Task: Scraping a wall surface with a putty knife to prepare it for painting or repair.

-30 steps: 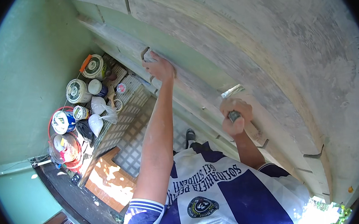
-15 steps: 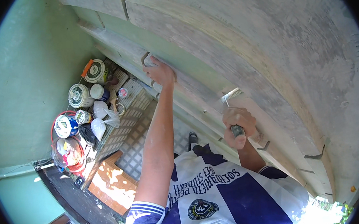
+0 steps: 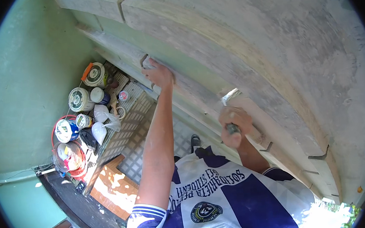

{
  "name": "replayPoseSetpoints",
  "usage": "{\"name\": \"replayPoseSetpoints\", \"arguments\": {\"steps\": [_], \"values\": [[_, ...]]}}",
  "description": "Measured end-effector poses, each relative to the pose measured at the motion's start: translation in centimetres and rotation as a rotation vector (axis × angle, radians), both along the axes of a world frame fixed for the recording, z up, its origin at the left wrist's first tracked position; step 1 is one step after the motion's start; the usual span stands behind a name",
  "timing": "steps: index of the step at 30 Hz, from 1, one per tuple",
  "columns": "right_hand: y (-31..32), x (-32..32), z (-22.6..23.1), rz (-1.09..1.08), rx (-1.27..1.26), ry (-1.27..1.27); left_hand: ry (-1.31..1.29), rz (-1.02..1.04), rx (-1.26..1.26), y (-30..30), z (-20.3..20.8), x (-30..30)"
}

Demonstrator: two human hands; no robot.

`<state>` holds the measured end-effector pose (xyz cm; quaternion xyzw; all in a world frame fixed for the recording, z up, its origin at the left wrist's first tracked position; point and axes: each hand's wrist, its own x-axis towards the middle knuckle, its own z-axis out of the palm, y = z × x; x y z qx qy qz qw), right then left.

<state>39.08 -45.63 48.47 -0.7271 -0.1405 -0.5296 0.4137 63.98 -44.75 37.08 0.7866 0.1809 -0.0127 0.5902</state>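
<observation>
Your right hand (image 3: 236, 124) is blurred by motion. Below it, rightward, the glare is burnt white; strong sunlight spots the orange tiles (image 3: 116, 185) below your left hand (image 3: 159, 74). Around both, soft shade; outer edges fall black.

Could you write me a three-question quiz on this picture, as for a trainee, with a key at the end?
1. Multiple choice: what does the right grip hold?
A) a clear plastic bag
B) a dark handle
C) a drinking glass

2. True or false: the left grip is clutching the front of the person's shirt.

3. Short answer: on which side of the picture do the lidded buckets stand?

Key:
1. B
2. False; it is up at the pale ledge, away from the shirt.
3. The left side.
</observation>
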Motion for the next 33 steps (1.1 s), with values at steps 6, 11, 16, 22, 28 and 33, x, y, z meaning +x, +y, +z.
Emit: {"name": "replayPoseSetpoints", "arguments": {"steps": [6, 11, 16, 22, 28, 33], "values": [[0.7, -0.1, 0.5, -0.001, 0.032, -0.003, -0.005, -0.013, -0.03, 0.6, 0.0, 0.2], [0.5, 0.0, 1.0, 0.059, 0.016, 0.001, 0.009, -0.018, -0.034, 0.5, 0.6, 0.2], [0.0, 0.0, 0.8, -0.014, -0.041, -0.01, -0.005, 0.0, -0.023, 0.8, -0.2, 0.3], [0.3, -1.2, 3.2, -0.011, -0.064, -0.055, -0.019, -0.029, -0.051, -0.1, 0.5, -0.1], [0.1, -1.4, 4.3, 0.065, -0.109, -0.096, -0.025, 0.0, -0.047, 0.5, -0.5, 0.4], [0.7, -1.6, 5.9, 0.109, -0.148, -0.099, -0.012, -0.002, -0.07, 0.5, 0.0, 0.2]]}}
